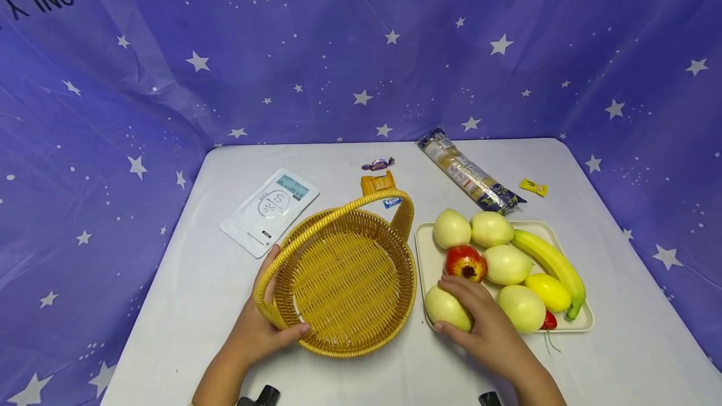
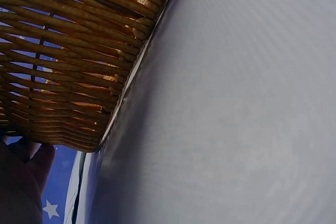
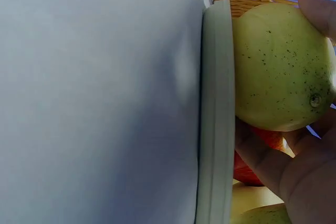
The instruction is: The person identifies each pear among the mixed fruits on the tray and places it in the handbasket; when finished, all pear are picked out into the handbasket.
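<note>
Leftmost on the white cloth, a flat, glossy white packet with rounded corners lies at a slant. Just beside it, the left hand grips the left side of a round wicker basket, its thumb over the near rim and its fingers clamped along the wall. The basket sits near the middle of the table, golden brown, with a tall hooped handle and its woven floor in plain sight; in the left wrist view, light comes through gaps in the weave. Beyond it lie a purple sweet with twisted ends, a crinkled orange packet and a small blue wrapper.

Right of the basket stands a shallow cream tray with rounded corners. At its near left corner, the right hand has thumb and fingers curled round a smooth, speckled green fruit; whether it is lifted I cannot tell. Also in the tray are a shiny red fruit, four more pale green fruits, an oval yellow fruit, a curved banana and a partly hidden red piece. Beyond the tray lie a long, shiny bag and a little yellow packet.
</note>
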The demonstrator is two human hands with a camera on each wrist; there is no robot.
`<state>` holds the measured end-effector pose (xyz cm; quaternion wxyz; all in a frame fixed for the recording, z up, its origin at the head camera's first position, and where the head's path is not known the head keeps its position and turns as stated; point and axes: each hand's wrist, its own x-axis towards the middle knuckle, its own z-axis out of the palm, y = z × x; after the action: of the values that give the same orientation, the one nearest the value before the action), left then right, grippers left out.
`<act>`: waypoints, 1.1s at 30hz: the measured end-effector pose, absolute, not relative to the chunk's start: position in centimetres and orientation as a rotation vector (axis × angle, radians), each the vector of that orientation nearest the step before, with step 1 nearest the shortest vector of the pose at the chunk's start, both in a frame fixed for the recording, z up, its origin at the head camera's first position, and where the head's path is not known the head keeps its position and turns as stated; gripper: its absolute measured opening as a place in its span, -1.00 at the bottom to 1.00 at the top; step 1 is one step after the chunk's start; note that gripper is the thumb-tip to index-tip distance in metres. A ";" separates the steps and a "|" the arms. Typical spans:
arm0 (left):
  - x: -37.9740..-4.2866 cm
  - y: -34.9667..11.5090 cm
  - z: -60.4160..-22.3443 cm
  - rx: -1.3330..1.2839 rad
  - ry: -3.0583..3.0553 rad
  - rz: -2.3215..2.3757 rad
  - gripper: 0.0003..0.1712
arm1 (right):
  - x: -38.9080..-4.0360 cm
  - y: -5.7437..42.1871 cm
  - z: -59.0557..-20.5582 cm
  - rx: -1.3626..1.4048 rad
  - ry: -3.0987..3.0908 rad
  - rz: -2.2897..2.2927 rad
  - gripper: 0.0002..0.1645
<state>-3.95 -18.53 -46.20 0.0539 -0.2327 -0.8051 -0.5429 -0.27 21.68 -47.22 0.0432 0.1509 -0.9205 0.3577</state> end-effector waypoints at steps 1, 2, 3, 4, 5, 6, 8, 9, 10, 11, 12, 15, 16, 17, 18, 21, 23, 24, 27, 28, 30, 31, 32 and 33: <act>-4.0 -18.5 -46.2 -0.710 -2.443 -1.651 0.58 | -0.3 21.7 -47.1 0.455 -2.808 1.102 -0.21; -4.0 -18.5 -46.2 -0.715 -2.439 -1.654 0.58 | -0.4 21.8 -47.0 0.445 -2.803 1.105 -0.22; -4.0 -18.5 -46.2 -0.719 -2.436 -1.653 0.58 | -0.4 22.0 -46.8 0.437 -2.800 1.107 -0.23; -4.0 -18.5 -46.2 -0.720 -2.437 -1.651 0.58 | -0.6 22.1 -46.6 0.431 -2.795 1.114 -0.24; -4.0 -18.5 -46.1 -0.720 -2.440 -1.646 0.58 | -0.7 22.2 -46.3 0.438 -2.782 1.121 -0.24; -4.0 -18.5 -46.1 -0.720 -2.440 -1.640 0.58 | -0.8 22.2 -45.9 0.441 -2.772 1.144 -0.24; -4.0 -18.5 -46.0 -0.724 -2.440 -1.633 0.58 | -1.2 22.2 -44.9 0.453 -2.751 1.193 -0.24; -4.0 -18.5 -46.0 -0.720 -2.443 -1.631 0.59 | -1.5 22.1 -44.3 0.476 -2.735 1.225 -0.24; -4.0 -18.5 -45.9 -0.716 -2.448 -1.626 0.59 | -1.8 21.8 -43.7 0.502 -2.722 1.252 -0.25; -4.0 -18.5 -45.9 -0.714 -2.450 -1.622 0.59 | -2.1 21.5 -43.1 0.537 -2.706 1.274 -0.24; -4.0 -18.5 -45.9 -0.710 -2.453 -1.618 0.59 | -2.4 21.1 -42.4 0.575 -2.693 1.285 -0.24; -4.0 -18.6 -45.8 -0.701 -2.458 -1.616 0.60 | -3.9 19.2 -40.2 0.737 -2.665 1.230 -0.26; -4.0 -18.7 -45.8 -0.700 -2.458 -1.617 0.60 | -4.4 18.4 -39.5 0.789 -2.660 1.205 -0.26; -4.0 -18.7 -45.8 -0.698 -2.457 -1.623 0.60 | -4.9 17.5 -38.8 0.845 -2.652 1.178 -0.27; -4.0 -18.7 -45.9 -0.697 -2.455 -1.629 0.60 | -5.5 16.6 -38.2 0.897 -2.645 1.154 -0.27; -4.1 -18.9 -46.3 -0.691 -2.456 -1.638 0.60 | -7.2 13.8 -36.7 1.029 -2.649 1.112 -0.29; -4.3 -19.0 -47.0 -0.686 -2.465 -1.616 0.61 | -8.5 12.1 -36.2 1.088 -2.665 1.090 -0.28; -4.4 -19.2 -47.3 -0.682 -2.476 -1.600 0.62 | -9.1 11.2 -36.1 1.102 -2.686 1.076 -0.28; -4.8 -19.5 -48.6 -0.675 -2.507 -1.551 0.64 | -10.8 8.7 -36.0 1.107 -2.771 1.033 -0.34; -4.8 -19.6 -48.9 -0.679 -2.509 -1.545 0.65 | -11.3 7.9 -36.1 1.115 -2.794 1.035 -0.36; -4.9 -19.7 -49.1 -0.688 -2.511 -1.541 0.64 | -12.4 6.2 -36.5 1.138 -2.835 1.026 -0.38; -4.9 -19.7 -49.0 -0.696 -2.503 -1.545 0.64 | -12.9 5.4 -36.8 1.155 -2.845 1.036 -0.39; -4.8 -19.6 -48.7 -0.707 -2.495 -1.546 0.63 | -13.3 4.7 -37.2 1.176 -2.853 1.045 -0.40; -4.7 -19.5 -48.2 -0.712 -2.491 -1.543 0.62 | -13.8 3.9 -37.7 1.209 -2.853 1.060 -0.42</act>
<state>-4.65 -19.49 -48.23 0.0631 -0.2358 -0.8244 -0.5106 -13.79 3.94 -37.74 -0.0668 0.3684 -0.8692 0.3231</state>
